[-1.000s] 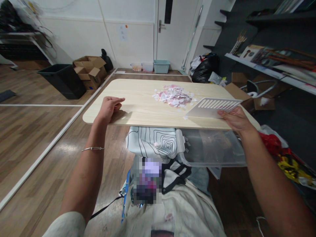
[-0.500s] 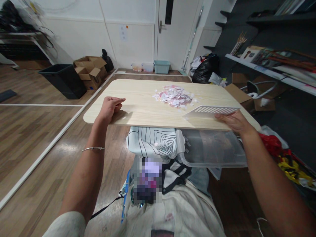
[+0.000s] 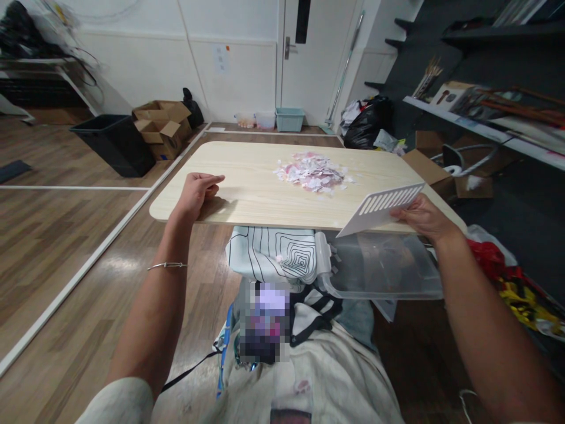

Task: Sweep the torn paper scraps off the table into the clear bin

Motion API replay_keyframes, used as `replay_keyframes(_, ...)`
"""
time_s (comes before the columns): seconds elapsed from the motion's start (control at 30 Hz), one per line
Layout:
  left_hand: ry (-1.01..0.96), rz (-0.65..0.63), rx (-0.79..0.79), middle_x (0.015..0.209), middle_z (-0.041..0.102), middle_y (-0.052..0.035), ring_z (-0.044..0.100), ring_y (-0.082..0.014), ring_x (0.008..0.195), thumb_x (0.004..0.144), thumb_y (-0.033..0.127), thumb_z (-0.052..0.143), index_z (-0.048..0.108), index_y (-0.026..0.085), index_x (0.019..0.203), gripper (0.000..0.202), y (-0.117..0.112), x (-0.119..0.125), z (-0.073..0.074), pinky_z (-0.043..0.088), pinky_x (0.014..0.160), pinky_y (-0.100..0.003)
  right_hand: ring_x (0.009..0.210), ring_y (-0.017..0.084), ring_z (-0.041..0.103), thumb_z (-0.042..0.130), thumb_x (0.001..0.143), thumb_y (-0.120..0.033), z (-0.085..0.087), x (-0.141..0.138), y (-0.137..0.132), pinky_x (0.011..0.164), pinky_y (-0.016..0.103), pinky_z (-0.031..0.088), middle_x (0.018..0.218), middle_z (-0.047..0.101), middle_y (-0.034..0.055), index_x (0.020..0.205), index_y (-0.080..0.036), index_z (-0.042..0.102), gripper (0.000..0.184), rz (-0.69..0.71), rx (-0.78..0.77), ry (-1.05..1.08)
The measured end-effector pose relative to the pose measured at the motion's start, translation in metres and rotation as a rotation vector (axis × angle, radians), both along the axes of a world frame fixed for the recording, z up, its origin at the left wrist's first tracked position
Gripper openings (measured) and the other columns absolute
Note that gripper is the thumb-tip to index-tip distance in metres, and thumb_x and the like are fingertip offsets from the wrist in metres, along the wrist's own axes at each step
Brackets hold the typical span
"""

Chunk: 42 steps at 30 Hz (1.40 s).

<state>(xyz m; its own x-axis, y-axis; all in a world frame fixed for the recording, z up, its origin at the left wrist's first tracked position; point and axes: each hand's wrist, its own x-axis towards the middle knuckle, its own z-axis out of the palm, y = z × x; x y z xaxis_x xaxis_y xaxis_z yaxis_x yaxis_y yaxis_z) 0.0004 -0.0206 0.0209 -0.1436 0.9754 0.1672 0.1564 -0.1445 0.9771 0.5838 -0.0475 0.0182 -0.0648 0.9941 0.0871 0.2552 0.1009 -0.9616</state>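
Observation:
My right hand grips a white slotted scraper, a flat plate with a row of slots along its upper edge. The scraper is tilted at the near edge of the pale wooden tabletop, its lower corner reaching over that edge. A loose heap of white and pink paper scraps lies on the tabletop beyond it, apart from the scraper. At the left of the tabletop rests my left hand, its index finger pointing right and the other fingers curled in. Nothing shows in that hand.
Below the tabletop's near edge are a clear plastic bin and a patterned cloth bundle, close to my lap. A black trash bin and cardboard boxes stand left. An open carton is at the right.
My right hand has tipped and turned the scraper, drawing its left end toward me past the near tabletop edge. The left hand and the paper heap stay in place.

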Motion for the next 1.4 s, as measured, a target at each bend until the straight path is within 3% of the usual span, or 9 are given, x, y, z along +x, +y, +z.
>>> replay_keyframes(0.37,-0.002,0.025,-0.021,0.054,0.024,0.0088,0.015,-0.0067,0.050,0.075,0.039,0.085,0.025,0.030,0.064,0.062,-0.004,0.004,0.004,0.010,0.050,-0.029,0.078,0.026,0.086,0.123,0.036,-0.065,0.003,-0.008,-0.001,0.081,0.036,0.074,0.086,0.092,0.0045,0.079,-0.027,0.091,0.066,-0.045,0.018,0.042)
replay_keyframes(0.57,0.013,0.047,-0.046,0.053,0.024,0.0091,0.015,-0.0069,0.049,0.076,0.039,0.084,0.025,0.031,0.066,0.061,-0.006,0.006,0.007,0.010,0.050,-0.029,0.062,0.019,0.071,0.118,0.048,-0.060,0.005,-0.015,-0.004,0.055,0.029,0.058,0.077,0.086,0.0032,0.076,-0.022,0.086,0.057,-0.134,-0.010,-0.027)
replay_keyframes(0.63,0.009,0.041,-0.044,0.053,0.023,0.0090,0.015,-0.0068,0.049,0.075,0.039,0.085,0.025,0.031,0.066,0.061,-0.005,0.006,0.007,0.010,0.050,-0.029,0.065,0.021,0.074,0.118,0.049,-0.057,0.004,-0.017,-0.003,0.059,0.031,0.061,0.081,0.088,0.0035,0.080,-0.022,0.086,0.057,-0.166,0.014,-0.002)
replay_keyframes(0.73,-0.001,0.032,-0.035,0.054,0.024,0.0086,0.015,-0.0069,0.049,0.075,0.039,0.085,0.025,0.030,0.064,0.061,-0.004,0.005,0.006,0.009,0.050,-0.030,0.082,0.026,0.082,0.117,0.050,-0.053,0.000,-0.020,0.001,0.082,0.038,0.071,0.092,0.091,0.0031,0.089,-0.026,0.085,0.057,-0.247,0.105,0.044)
replay_keyframes(0.87,0.001,0.029,-0.030,0.055,0.025,0.0083,0.015,-0.0071,0.049,0.075,0.039,0.085,0.026,0.030,0.064,0.062,-0.003,0.004,0.005,0.010,0.049,-0.029,0.102,0.029,0.086,0.111,0.053,-0.051,-0.006,-0.024,0.006,0.107,0.042,0.070,0.106,0.094,0.0010,0.098,-0.029,0.083,0.057,-0.343,0.218,0.128)
replay_keyframes(1.17,-0.002,0.019,-0.022,0.055,0.024,0.0078,0.015,-0.0067,0.050,0.074,0.040,0.085,0.027,0.029,0.060,0.061,-0.003,0.003,0.003,0.009,0.050,-0.030,0.099,0.030,0.090,0.106,0.055,-0.047,-0.008,-0.019,0.007,0.096,0.040,0.074,0.106,0.094,0.0004,0.100,-0.029,0.083,0.054,-0.334,0.161,0.187)
replay_keyframes(1.4,0.001,0.023,-0.031,0.055,0.025,0.0077,0.015,-0.0076,0.049,0.075,0.040,0.086,0.026,0.030,0.064,0.062,-0.004,0.003,0.005,0.010,0.050,-0.031,0.101,0.031,0.091,0.104,0.055,-0.043,-0.010,-0.019,0.008,0.096,0.040,0.076,0.107,0.095,0.0002,0.100,-0.029,0.083,0.051,-0.375,0.127,0.222)
